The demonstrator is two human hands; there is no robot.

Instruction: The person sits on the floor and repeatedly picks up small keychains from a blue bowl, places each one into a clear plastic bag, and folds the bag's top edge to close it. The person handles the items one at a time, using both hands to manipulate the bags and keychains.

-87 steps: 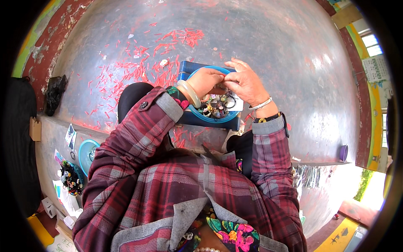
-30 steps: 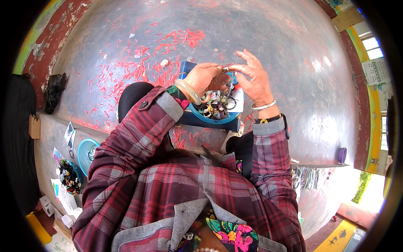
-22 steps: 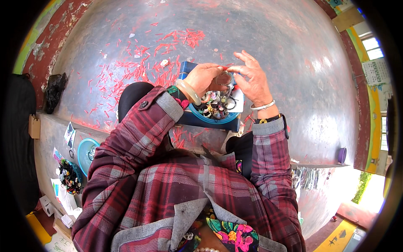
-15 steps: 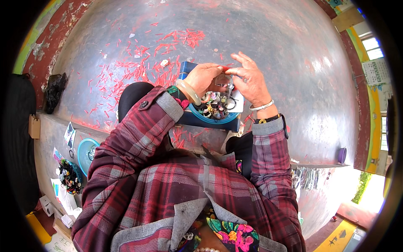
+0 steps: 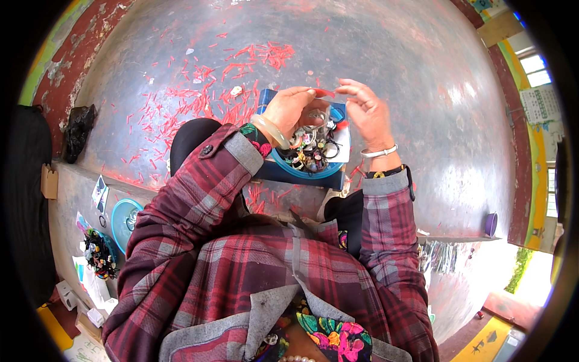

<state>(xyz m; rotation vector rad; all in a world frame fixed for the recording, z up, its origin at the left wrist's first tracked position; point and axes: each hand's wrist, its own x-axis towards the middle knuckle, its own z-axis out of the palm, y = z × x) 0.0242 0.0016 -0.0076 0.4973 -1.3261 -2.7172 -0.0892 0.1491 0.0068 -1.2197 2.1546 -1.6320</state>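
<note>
My left hand point(image 5: 289, 111) is closed on a clear plastic bag point(image 5: 318, 114) above a blue basin. A narrow red strip point(image 5: 324, 93) sticks out from my left thumb and fingertips at the bag's top edge. Just to its right is my right hand point(image 5: 369, 117), with bent fingers held apart; nothing plainly shows in them. The strip's free end lies close to those fingertips. Below the bag, the light blue basin point(image 5: 310, 175) holds a jumble of black hair ties and small coloured pieces. White card or paper point(image 5: 339, 146) shows at the basin's right side.
Under the basin is a dark blue stand point(image 5: 265, 175). Red strips point(image 5: 274, 54) litter the grey floor ahead and to the left. At my left lie another blue basin point(image 5: 123, 223), a heap of dark hair ties point(image 5: 99, 253) and a black bag point(image 5: 78, 133). A purple cup point(image 5: 491, 224) stands far right.
My right hand has drawn back a little to the right, away from the bag. The red strip's end now stands free of the bag's edge. My left hand has hardly moved.
</note>
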